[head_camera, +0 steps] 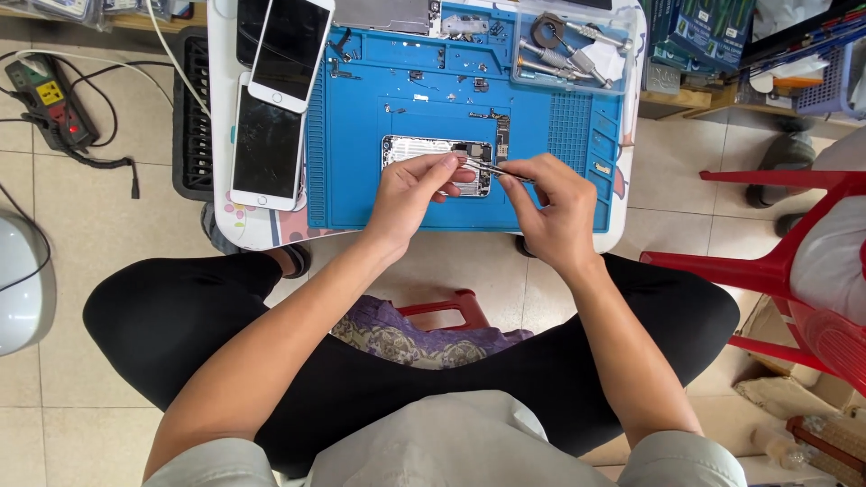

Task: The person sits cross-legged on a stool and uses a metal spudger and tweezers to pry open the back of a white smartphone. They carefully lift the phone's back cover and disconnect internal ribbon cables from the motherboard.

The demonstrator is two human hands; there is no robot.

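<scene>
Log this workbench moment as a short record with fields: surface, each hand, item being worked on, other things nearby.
surface: blue mat on a small white table
item: opened phone, back shell facing up, insides exposed
left hand: fingers resting on the opened phone
right hand: holds tweezers, tips over the phone's insides
left of mat: two white phones, screens dark, one overlapping the other
top right: clear tray with metal tools
on mat: small loose parts, too small to identify
</scene>
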